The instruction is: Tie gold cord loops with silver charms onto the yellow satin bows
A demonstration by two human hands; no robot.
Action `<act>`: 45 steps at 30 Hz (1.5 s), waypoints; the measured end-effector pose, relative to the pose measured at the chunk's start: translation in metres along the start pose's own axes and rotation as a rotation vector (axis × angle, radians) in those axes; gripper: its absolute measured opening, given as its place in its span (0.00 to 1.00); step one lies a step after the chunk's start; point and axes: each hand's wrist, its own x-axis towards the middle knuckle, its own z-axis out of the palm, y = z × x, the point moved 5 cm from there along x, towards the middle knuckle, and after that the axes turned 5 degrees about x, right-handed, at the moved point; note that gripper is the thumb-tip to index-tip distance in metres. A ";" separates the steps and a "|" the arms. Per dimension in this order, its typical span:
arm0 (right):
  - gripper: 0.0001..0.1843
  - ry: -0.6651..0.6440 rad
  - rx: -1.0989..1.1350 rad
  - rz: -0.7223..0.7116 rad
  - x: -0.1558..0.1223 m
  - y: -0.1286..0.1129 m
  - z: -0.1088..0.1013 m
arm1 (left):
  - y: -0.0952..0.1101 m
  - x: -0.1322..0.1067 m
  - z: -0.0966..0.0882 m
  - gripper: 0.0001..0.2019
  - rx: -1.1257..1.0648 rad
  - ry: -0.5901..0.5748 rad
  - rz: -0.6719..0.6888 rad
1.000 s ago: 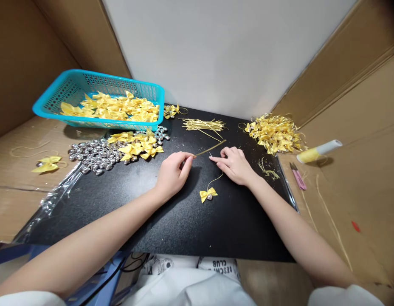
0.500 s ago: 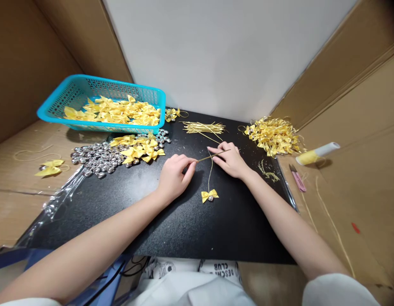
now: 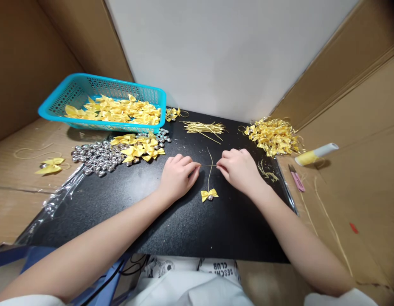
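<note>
Gold cord [image 3: 204, 166] stretches sideways, pinched in left hand [image 3: 178, 176] and right hand [image 3: 238, 170] — yellow ribbon bow [image 3: 209, 195] lies nearwards, its string [image 3: 210, 178] crossing nearer the right.

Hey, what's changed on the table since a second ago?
The right hand has drawn back slightly, let go of the cord on the yellow bow, and taken hold of the gold strand already in the left hand; it now stretches between both. The bow and blue basket stayed put.
</note>
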 end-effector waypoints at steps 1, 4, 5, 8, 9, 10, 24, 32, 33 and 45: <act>0.10 0.022 -0.024 0.005 -0.001 -0.001 0.001 | 0.000 0.000 0.000 0.13 -0.004 -0.002 -0.001; 0.11 0.078 -0.076 0.022 -0.005 -0.004 0.003 | 0.002 -0.001 0.001 0.14 -0.016 -0.023 0.000; 0.11 0.085 -0.083 0.028 -0.006 -0.005 0.004 | 0.002 -0.001 0.002 0.14 -0.027 -0.042 0.004; 0.11 0.100 -0.052 0.054 -0.009 -0.010 0.006 | 0.003 -0.002 0.006 0.12 -0.109 -0.120 0.002; 0.11 0.109 -0.022 0.067 -0.010 -0.012 0.007 | 0.003 -0.002 0.007 0.11 -0.154 -0.140 -0.009; 0.11 0.122 0.017 0.085 -0.012 -0.014 0.008 | 0.003 -0.003 0.008 0.11 -0.208 -0.153 -0.026; 0.05 0.392 1.132 0.535 -0.031 -0.011 0.027 | -0.004 -0.008 0.023 0.10 -1.195 -0.250 -0.619; 0.08 0.492 1.352 0.619 -0.035 -0.013 0.042 | -0.011 -0.009 0.022 0.11 -1.265 -0.211 -0.666; 0.08 0.503 1.369 0.621 -0.036 -0.014 0.043 | -0.010 -0.009 0.021 0.11 -1.264 -0.210 -0.659; 0.07 0.627 1.457 0.645 -0.041 -0.015 0.046 | -0.006 -0.009 0.020 0.11 -1.288 -0.193 -0.630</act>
